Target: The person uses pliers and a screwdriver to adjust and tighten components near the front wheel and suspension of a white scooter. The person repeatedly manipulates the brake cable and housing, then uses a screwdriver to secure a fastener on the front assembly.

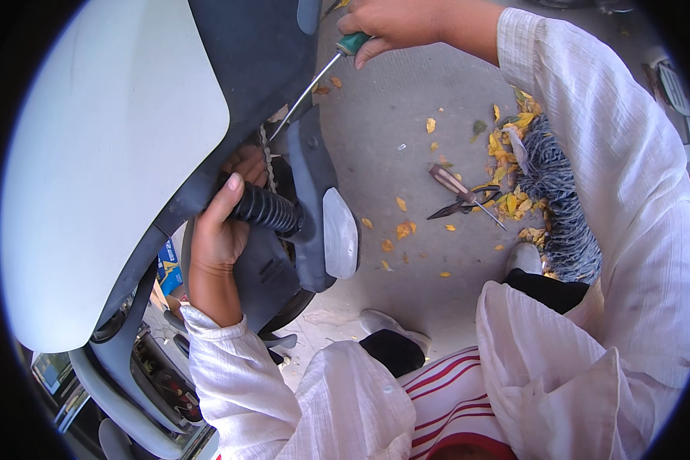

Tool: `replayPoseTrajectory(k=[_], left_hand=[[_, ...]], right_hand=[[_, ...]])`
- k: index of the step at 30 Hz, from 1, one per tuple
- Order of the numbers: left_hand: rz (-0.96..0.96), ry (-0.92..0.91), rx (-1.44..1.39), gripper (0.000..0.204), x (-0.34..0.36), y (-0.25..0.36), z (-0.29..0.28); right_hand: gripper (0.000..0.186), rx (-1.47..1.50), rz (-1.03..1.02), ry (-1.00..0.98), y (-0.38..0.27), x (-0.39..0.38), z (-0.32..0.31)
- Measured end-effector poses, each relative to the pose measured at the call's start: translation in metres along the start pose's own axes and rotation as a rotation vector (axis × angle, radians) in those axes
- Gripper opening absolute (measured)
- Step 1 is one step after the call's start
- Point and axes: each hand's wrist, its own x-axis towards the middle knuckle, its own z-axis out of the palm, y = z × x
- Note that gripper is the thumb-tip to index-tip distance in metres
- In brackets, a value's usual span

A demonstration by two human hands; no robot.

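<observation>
My right hand [395,24] is closed round the green handle of a screwdriver [353,44] at the top. The metal shaft slants down and left, its tip beside a chain [268,161] in a gap in the scooter's bodywork [115,153]. My left hand [221,222] is wrapped round the upper end of a black shock absorber [272,211]. Its thumb lies on the near side, and its fingers show beyond, close to the chain. Right of these is a dark grey side piece [310,165] with a pale cap [340,234]. Deeper parts of the gap are hidden.
On the concrete floor to the right lie a second screwdriver [446,179] and dark pliers [454,207], crossed. Beyond them is a grey mop head [552,192] among yellow leaves [506,157]. My shoes [395,326] are below.
</observation>
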Motion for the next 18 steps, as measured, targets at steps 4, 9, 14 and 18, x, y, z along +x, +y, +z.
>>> replayPoseTrajectory(k=[4, 9, 14, 18], left_hand=[[-0.001, -0.018, -0.007, 0.075, 0.000, -0.001, 0.000], [-0.006, 0.003, -0.113, 0.068, -0.001, -0.001, 0.000], [-0.005, 0.013, -0.099, 0.069, -0.001, -0.002, -0.001], [-0.011, 0.002, 0.017, 0.080, -0.001, 0.002, 0.002]], right_hand=[[0.026, -0.125, 0.136, -0.011, -0.001, 0.020, 0.014], [0.020, -0.062, 0.103, -0.088, 0.003, 0.024, 0.013], [0.023, 0.018, 0.103, -0.196, 0.007, 0.032, 0.013], [0.026, 0.161, 0.023, -0.359, 0.009, 0.035, 0.002]])
